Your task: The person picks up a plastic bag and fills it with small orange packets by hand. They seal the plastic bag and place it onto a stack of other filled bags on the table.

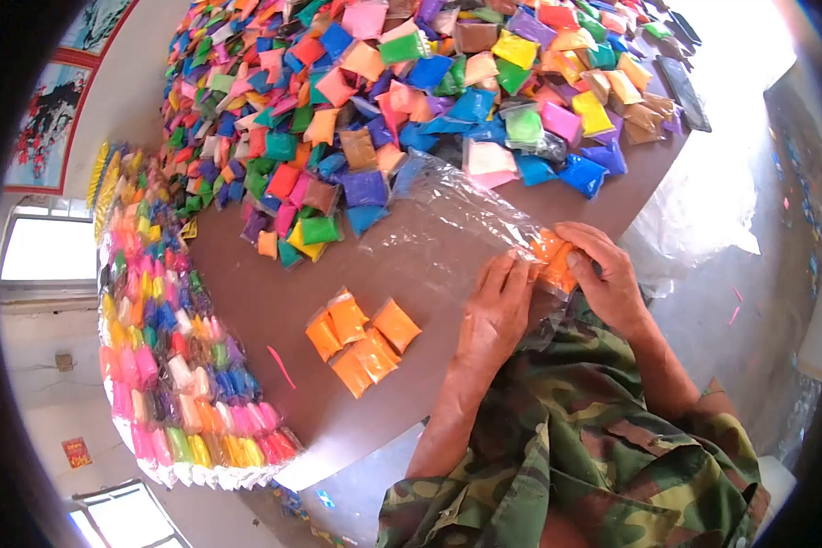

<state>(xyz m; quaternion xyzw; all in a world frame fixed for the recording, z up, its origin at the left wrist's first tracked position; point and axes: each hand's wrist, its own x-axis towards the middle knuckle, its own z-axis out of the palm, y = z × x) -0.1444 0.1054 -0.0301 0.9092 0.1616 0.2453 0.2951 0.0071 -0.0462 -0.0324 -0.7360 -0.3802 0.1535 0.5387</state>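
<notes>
Close to my body, at the table's front edge, both hands work on small orange packets (pixel 554 259) at the mouth end of a long clear plastic bag (pixel 461 203). My right hand (pixel 609 280) has its thumb and fingers closed round the packets from the right. From the left, my left hand (pixel 500 306) curls its fingers over the bag's clear film, right beside the packets. The bag stretches away to the upper left across the table. Several more orange packets (pixel 363 340) lie in a loose group left of my hands.
A large heap of multicoloured packets (pixel 374 110) covers the far side of the brown table (pixel 256 283). Rows of filled clear bags (pixel 183 365) line the left edge. A pink strip (pixel 281 367) lies near the orange group. Clear plastic sheeting (pixel 694 201) hangs at the right edge.
</notes>
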